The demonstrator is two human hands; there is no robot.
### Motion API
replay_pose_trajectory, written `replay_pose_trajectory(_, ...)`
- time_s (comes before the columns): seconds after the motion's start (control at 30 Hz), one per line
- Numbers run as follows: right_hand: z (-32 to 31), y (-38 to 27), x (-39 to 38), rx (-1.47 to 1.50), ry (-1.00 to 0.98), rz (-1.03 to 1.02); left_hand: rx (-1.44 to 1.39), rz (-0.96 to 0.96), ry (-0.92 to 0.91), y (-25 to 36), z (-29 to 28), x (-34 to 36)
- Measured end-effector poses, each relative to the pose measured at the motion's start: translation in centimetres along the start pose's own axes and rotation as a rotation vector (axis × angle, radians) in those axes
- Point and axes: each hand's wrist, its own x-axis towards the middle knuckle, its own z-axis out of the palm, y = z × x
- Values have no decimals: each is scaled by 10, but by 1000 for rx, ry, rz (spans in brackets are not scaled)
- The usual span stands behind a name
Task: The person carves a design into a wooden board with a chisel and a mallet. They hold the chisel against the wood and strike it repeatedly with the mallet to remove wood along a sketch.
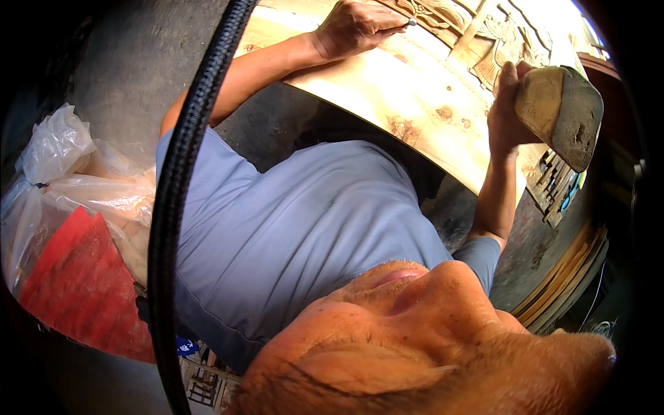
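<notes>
Carving a wooden panel with mallet and chisel

Nearest, at left, a clear plastic bag (pixel 66 173) is lying over red sheets (pixel 76 277). Farther right, the right hand (pixel 508 114) is keeping its grip closed around a worn wooden mallet (pixel 560 114), raised just above the pale wooden panel (pixel 387 90). Farthest, the left hand (pixel 356 28) is resting on the panel, its grip pinching a slim chisel (pixel 409 23) beside the carved relief (pixel 477 34).
</notes>
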Motion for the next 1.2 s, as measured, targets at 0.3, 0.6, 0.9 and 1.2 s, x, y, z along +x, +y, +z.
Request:
replay_pose_trajectory(0.3,-3,21,-6,-410,-366,-75,-35,2,-36,-8,-3,-13)
replay_pose_trajectory(0.6,-2,-2,-12,-353,-380,50,-227,-462,-92,-30,-29,-33)
replay_pose_trajectory(0.9,3,0,-15,-349,-390,-22,157,159,-12,-38,-14,-40)
replay_pose_trajectory(1.2,5,1,-15,-331,-436,-5,156,182,11,-31,-14,-30)
